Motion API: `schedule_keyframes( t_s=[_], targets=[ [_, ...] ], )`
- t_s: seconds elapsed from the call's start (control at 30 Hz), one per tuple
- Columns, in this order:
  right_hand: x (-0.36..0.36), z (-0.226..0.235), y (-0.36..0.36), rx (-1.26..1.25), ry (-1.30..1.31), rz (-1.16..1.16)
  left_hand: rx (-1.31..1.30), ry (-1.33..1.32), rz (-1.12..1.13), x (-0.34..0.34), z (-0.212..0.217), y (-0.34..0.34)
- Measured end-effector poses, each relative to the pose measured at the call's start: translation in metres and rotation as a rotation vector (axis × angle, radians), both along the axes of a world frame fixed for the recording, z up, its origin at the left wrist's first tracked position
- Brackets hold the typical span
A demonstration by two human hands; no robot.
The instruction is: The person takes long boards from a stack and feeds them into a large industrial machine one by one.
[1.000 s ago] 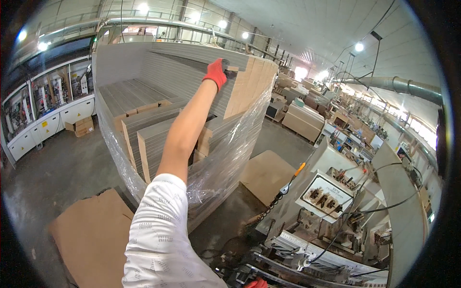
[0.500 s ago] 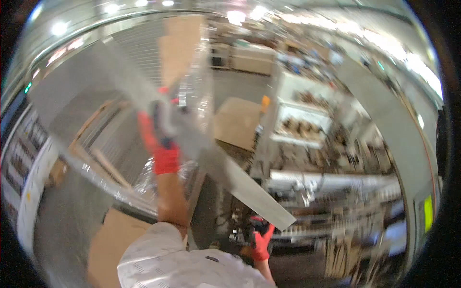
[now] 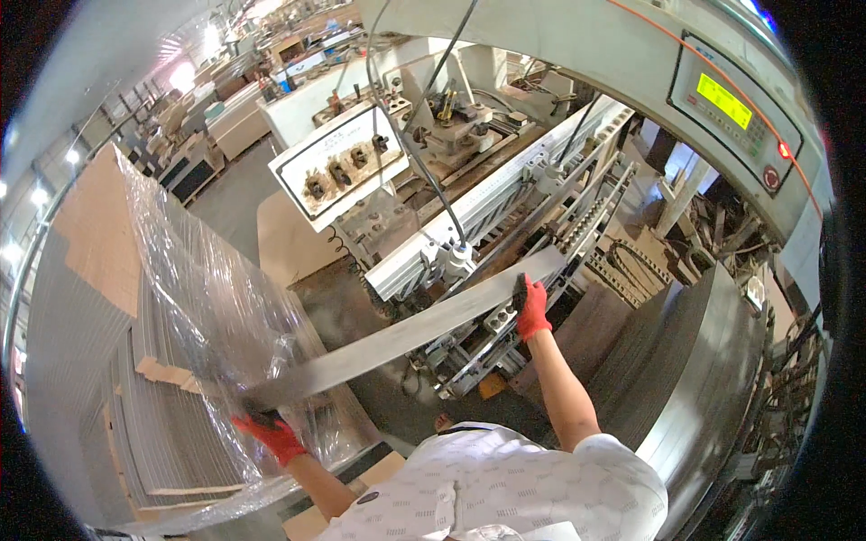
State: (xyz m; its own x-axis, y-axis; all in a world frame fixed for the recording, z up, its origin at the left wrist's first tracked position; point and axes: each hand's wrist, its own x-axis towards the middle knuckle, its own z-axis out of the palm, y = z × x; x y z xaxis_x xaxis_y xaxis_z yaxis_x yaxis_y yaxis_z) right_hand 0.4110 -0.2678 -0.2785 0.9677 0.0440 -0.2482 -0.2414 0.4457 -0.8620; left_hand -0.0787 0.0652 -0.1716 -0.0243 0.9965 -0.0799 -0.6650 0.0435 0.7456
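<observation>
A long, narrow grey board [image 3: 406,334] spans the space in front of me, slanting up from left to right. My left hand [image 3: 272,437], in a red glove with a dark palm, grips its left end from below; part of the fingers is behind the board. At the other end, my right hand [image 3: 533,308], gloved alike, is closed on the near edge. That right end lies over the rails of a machine [image 3: 469,212] with a white metal beam. Beneath the left end is a stack of grey boards [image 3: 167,424] partly covered in clear plastic film.
A control panel [image 3: 729,113] with a yellow-green screen and a red button hangs at the upper right. Below it stands another stack of long grey boards [image 3: 699,352]. A white box with dark knobs [image 3: 338,167] and hanging cables are beyond the board.
My view has swung right toward the machine. The board's right end has come up over the rails and its left end is lower. My right hand now holds the right end.
</observation>
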Motion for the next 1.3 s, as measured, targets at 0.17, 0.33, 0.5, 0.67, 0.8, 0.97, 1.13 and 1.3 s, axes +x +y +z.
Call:
schedule_keyframes(
  t_s=[0.17,0.33,0.5,0.67,0.8,0.97,1.13,1.3],
  targets=[
    [0.038,-0.033,0.03,-0.383,-0.211,-0.049,-0.074,0.304,-0.005,-0.027,-0.108,-0.016],
    [0.041,-0.025,0.078,-0.829,-0.252,-0.045,-0.064,0.244,-0.247,-0.03,-0.139,-0.031],
    [0.041,-0.016,0.088,-0.724,-0.193,0.032,0.252,0.878,-0.08,-0.02,-0.142,-0.044],
    [0.036,-0.02,0.099,-0.813,-0.378,-0.007,0.118,0.405,-0.183,-0.021,-0.137,-0.047],
    [0.045,-0.024,0.102,-0.967,-0.382,0.047,0.196,0.683,-0.252,-0.008,-0.133,-0.026],
    [0.065,-0.028,0.081,-1.087,-0.541,0.072,-0.013,0.437,-0.213,0.017,-0.138,-0.016],
    [0.065,-0.028,0.071,-1.009,-0.569,0.135,-0.048,0.441,-0.236,0.018,-0.14,-0.016],
    [0.058,-0.018,0.074,-1.036,-0.588,0.143,-0.111,0.358,-0.231,0.019,-0.136,-0.016]
  ],
)
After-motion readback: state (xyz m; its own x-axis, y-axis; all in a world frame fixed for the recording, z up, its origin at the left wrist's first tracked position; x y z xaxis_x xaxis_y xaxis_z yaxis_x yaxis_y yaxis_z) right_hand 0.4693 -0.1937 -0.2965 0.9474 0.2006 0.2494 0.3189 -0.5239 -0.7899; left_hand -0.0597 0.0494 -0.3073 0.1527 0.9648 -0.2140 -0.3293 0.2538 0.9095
